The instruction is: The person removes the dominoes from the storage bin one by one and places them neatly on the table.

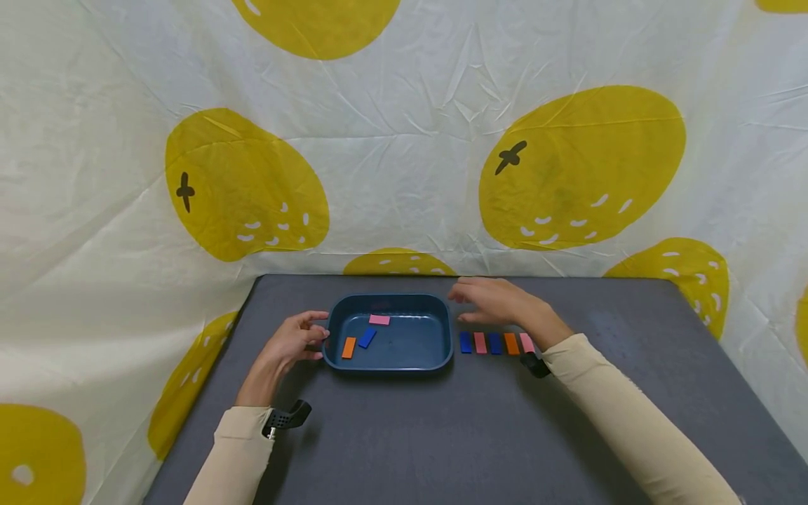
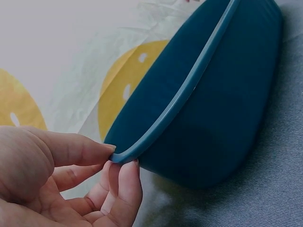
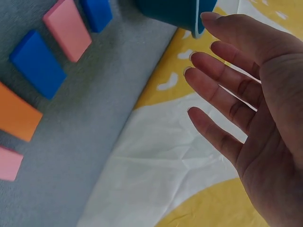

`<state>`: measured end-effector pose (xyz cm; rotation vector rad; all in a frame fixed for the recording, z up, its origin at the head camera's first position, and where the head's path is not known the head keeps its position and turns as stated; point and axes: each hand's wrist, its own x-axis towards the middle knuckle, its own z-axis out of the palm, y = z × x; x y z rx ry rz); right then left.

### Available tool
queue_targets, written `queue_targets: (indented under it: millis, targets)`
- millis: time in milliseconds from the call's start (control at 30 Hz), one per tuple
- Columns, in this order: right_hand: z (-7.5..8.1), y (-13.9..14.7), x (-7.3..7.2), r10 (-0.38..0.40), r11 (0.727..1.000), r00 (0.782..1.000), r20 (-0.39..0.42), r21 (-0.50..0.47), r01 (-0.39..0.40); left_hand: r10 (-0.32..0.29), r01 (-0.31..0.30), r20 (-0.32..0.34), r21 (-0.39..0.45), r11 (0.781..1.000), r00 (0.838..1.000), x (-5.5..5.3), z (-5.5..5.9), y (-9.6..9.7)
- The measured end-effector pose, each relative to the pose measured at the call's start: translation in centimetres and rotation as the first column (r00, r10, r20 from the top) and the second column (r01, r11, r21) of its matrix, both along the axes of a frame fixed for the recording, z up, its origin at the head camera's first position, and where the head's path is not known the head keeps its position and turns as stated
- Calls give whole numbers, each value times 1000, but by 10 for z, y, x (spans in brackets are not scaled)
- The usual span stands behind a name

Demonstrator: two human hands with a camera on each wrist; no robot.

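A dark blue tray [image 1: 404, 366] with rounded corners stands on the table. Inside it lie an orange block [image 1: 348, 348], a blue block [image 1: 367, 338] and a pink block [image 1: 379, 320]. My left hand [image 1: 295, 341] is at the tray's left end; in the left wrist view its thumb and fingers pinch the rim [image 2: 187, 90]. By the right end, my right hand [image 1: 489, 300] hovers with fingers spread and holds nothing. In the right wrist view its thumb tip is close to the rim; whether they touch I cannot tell.
Right of the tray runs a row of several flat blocks: blue [image 1: 466, 343], pink [image 1: 480, 343], blue [image 1: 495, 344], orange [image 1: 511, 344] and pink [image 1: 527, 342], the last partly behind the right wrist. A fruit-patterned cloth [image 1: 404, 203] hangs behind the grey table [image 1: 404, 435].
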<state>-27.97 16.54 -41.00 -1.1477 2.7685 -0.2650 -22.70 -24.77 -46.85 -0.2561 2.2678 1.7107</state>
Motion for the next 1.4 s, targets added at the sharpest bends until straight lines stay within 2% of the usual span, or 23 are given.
queue_targets:
  millis: [267,833,1400]
  targets:
    - [4,-16,-3,54,998,998,-13,-14,-54,-4,4,-2,1,1000,1000,-3,1,1]
    - [5,-52,-9,105,993,994,-12,60,-104,-9,9,10,-7,1000,1000,-4,5,2]
    - [-4,-90,-26,149,981,982,118,108,-162,6,-6,-3,-8,1000,1000,-3,1,3]
